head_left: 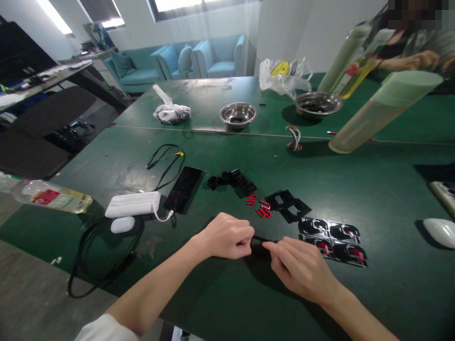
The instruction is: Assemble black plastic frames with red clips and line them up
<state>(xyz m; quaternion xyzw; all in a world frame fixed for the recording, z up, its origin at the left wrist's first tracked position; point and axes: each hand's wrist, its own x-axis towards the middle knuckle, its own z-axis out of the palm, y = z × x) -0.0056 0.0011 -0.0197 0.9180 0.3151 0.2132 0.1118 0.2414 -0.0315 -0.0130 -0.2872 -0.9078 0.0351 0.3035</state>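
My left hand is closed, its thumb and curled fingers gripping the left end of a small dark flat piece just above the table. My right hand pinches the same piece at its right side. The fingers hide most of it, so its exact kind is unclear. Beyond the hands lie several small red strips and thin black square frames. Right of them, glossy black panels with red parts are laid out in a block. Farther left sit small black moulded parts.
On the green table a phone is cabled to a white power bank. A drink bottle lies at left. Metal bowls, a plastic bag and a green-capped tumbler stand farther back. Another person's hand shows at upper right.
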